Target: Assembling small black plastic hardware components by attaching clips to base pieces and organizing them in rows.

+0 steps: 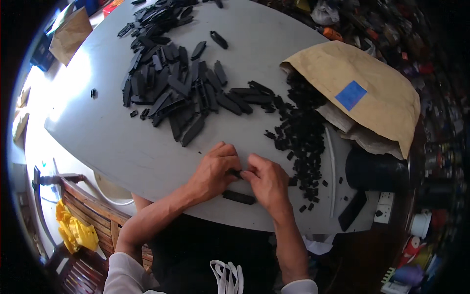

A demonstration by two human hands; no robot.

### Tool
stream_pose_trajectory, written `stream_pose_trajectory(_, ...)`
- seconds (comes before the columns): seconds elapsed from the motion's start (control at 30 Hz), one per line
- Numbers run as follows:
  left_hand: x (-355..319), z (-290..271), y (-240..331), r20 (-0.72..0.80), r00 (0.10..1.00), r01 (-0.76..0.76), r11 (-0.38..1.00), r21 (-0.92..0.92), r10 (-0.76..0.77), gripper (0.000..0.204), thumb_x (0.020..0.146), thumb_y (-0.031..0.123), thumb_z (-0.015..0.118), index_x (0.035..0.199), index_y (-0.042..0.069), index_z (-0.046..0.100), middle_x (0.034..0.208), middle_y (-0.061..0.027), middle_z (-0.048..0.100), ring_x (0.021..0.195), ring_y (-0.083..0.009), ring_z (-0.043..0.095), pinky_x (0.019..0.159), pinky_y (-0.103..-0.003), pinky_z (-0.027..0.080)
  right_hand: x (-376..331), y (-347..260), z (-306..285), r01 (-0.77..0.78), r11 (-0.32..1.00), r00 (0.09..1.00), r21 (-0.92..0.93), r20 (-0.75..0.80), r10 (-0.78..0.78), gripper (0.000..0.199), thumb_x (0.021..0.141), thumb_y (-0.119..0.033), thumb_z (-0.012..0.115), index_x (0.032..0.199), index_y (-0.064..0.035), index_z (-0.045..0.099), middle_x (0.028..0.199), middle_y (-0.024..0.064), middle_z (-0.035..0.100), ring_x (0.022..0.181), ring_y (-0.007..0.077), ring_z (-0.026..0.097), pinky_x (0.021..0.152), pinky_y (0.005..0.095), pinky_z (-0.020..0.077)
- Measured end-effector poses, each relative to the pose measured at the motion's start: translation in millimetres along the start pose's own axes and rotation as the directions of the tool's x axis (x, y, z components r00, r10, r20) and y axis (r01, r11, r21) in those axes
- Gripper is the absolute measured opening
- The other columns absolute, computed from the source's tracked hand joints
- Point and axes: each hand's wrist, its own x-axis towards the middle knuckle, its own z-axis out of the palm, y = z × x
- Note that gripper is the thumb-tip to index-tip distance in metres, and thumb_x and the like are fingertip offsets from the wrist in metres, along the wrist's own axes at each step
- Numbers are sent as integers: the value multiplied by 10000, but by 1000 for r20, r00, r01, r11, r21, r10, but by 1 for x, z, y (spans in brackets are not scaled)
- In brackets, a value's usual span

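Near the table's front edge, my two hands meet with fingers closed around a black plastic part [236, 173]. My left hand [215, 169] wraps it from the left, hiding most of it. From the other side my right hand [267, 182] pinches its right end between thumb and fingers. Just below the hands lies a long, flat black plastic piece [239, 197] with angled ends. A heap of similar long black pieces [169, 81] spreads beyond my left hand. To the right of my right hand are many tiny black plastic pieces [303, 142], strewn in a band.
A brown paper bag [377, 93] with a blue patch lies at the right, its mouth over the small pieces. Beside them are a thin pale strip [330, 171], a black cylinder [377, 169] and a dark flat object [352, 210]. A wooden chair [93, 210] holds yellow plastic [76, 228].
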Motion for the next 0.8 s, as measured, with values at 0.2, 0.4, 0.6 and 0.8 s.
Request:
stream_pose_trajectory(0.2, -5, -13, 3, 69, 993, 92, 990, 109, -100, 238, 562, -26, 725, 749, 32, 589, 844, -105, 543, 853, -320, 516, 721, -387, 435, -25, 31, 4, 77, 991, 933, 105, -358, -34, 153, 804, -107, 683, 806, -19, 558, 780, 135, 595, 726, 317, 598, 632, 405, 457)
stream_pose_trajectory(0.4, -5, -36, 19, 258, 964, 6, 968, 250, -72, 261, 633, -25, 711, 851, 48, 589, 892, -110, 541, 907, -312, 520, 747, -402, 450, -52, 50, -13, -270, 888, 938, -372, -310, 156, 167, 836, -77, 639, 919, 3, 517, 953, 191, 584, 875, 379, 597, 727, 440, 480)
stream_pose_trajectory(0.6, 57, -38, 0, -71, 990, -28, 663, 748, 122, 165, 687, 2, 638, 841, 26, 583, 945, -115, 499, 924, -291, 493, 770, -360, 425, -42, 70, -16, -138, 880, 980, -454, -192, 55, 99, 849, -24, 596, 917, 7, 530, 897, 192, 614, 833, 386, 609, 715, 447, 490)
stream_pose_trajectory(0.8, 75, -28, -31, 13, 992, -81, 544, 835, 128, 134, 727, 43, 604, 855, 29, 568, 948, -120, 479, 912, -275, 505, 761, -352, 430, -44, 54, -24, -34, 982, 987, 186, -151, 63, 90, 837, 31, 594, 919, 4, 567, 848, 139, 640, 778, 209, 646, 675, 308, 499)
